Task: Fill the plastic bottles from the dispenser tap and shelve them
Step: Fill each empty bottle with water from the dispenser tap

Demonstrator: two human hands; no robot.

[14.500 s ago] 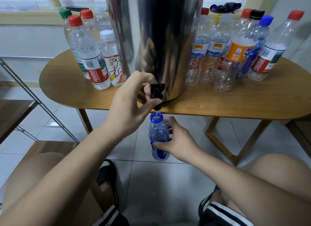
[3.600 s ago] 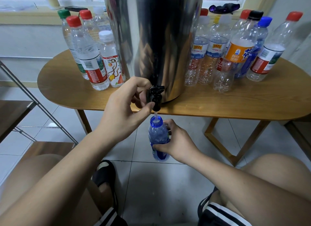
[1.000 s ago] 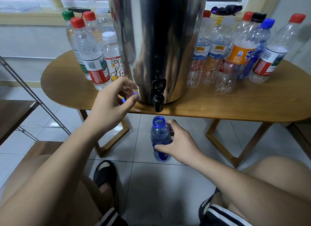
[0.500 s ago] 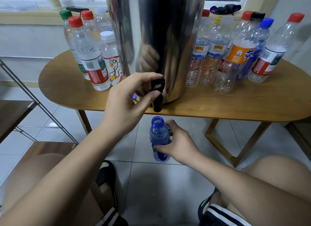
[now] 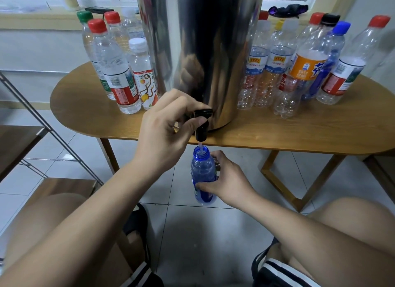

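Note:
A tall steel dispenser (image 5: 205,51) stands on the wooden table (image 5: 299,132). Its black tap (image 5: 202,124) juts over the table's front edge. My left hand (image 5: 164,132) grips the tap lever, fingers curled over it. A thin stream of water runs from the spout into an open blue plastic bottle (image 5: 202,175). My right hand (image 5: 222,184) holds that bottle upright by its middle, just below the spout.
Capped, filled bottles (image 5: 119,72) stand left of the dispenser. Several empty capped bottles (image 5: 303,68) crowd its right side. A metal-framed shelf with wooden boards (image 5: 19,141) is at the left. My knees and a black sandal (image 5: 136,220) are below, on tiled floor.
My left hand left the tap a second ago, reached toward the table beside the dispenser, then came back to the lever. Water is flowing again now. The right hand kept the bottle in place.

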